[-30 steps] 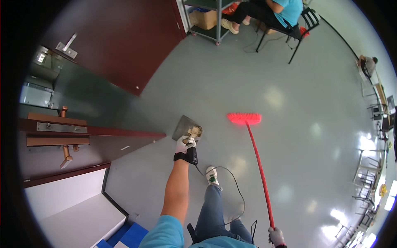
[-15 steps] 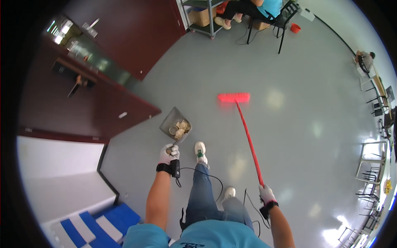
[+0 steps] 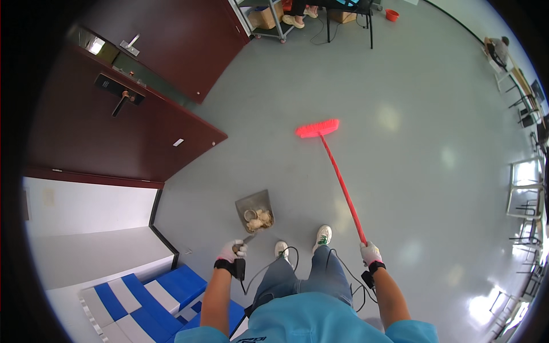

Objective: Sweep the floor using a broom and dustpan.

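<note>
hands [image 3: 231, 250] [image 3: 370, 251] grip dustpan [image 3: 255, 210] and broom [image 3: 334, 171] near door [image 3: 131, 131].

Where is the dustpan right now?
In the head view the dustpan is left of centre on the grey floor, held by the left hand, just ahead of the person's shoes, with the red broom to its right.

Glossy grey floor [image 3: 412, 171] under white sneakers [image 3: 323, 235], chair legs and blue-and-white mats [image 3: 143, 291].
</note>
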`<state>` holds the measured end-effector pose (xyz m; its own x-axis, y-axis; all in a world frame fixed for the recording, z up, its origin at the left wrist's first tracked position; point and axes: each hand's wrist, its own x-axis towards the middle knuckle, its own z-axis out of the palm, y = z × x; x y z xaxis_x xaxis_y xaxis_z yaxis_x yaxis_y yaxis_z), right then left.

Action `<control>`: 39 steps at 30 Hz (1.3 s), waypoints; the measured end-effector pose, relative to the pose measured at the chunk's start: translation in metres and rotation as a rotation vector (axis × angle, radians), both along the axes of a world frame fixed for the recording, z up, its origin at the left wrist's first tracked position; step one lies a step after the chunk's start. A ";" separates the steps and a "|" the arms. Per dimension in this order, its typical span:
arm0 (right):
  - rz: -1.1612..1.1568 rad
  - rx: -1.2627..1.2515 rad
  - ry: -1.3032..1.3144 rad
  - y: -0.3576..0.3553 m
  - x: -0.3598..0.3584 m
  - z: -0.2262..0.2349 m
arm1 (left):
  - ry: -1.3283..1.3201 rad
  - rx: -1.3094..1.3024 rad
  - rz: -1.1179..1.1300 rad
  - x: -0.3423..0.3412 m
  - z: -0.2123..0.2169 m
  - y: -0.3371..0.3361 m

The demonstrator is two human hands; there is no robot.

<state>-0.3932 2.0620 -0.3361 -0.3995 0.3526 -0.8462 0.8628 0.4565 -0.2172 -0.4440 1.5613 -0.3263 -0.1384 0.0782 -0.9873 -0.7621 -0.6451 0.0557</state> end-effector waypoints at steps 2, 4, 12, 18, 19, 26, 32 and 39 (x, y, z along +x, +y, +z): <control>-0.040 0.004 -0.040 0.001 0.040 -0.011 | -0.016 0.032 -0.069 0.030 -0.014 -0.002; -0.046 0.023 -0.043 -0.006 0.078 -0.035 | -0.012 0.025 -0.172 0.059 -0.036 -0.002; -0.030 0.148 0.125 -0.092 0.204 -0.138 | 0.035 -0.052 -0.579 0.111 -0.117 -0.022; -0.140 -0.089 -0.015 -0.164 0.298 -0.133 | 0.047 -0.107 -0.699 0.112 -0.182 -0.026; -0.096 -0.080 0.002 -0.168 0.318 -0.120 | 0.065 -0.106 -0.711 0.111 -0.190 -0.025; -0.277 -0.417 -0.312 -0.164 0.399 0.002 | 0.039 -0.188 -0.733 0.095 -0.220 -0.021; -0.406 -0.514 -0.239 -0.152 0.434 0.089 | 0.037 -0.196 -0.713 0.087 -0.230 -0.029; -0.227 -0.326 -0.032 -0.174 0.372 0.040 | 0.062 -0.216 -0.846 0.118 -0.203 -0.048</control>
<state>-0.0214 1.8880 -0.2962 -0.3145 0.1396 -0.9389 0.9423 0.1652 -0.2910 -0.3264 1.5130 -0.5290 -0.1725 -0.0091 -0.9850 -0.9718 0.1649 0.1687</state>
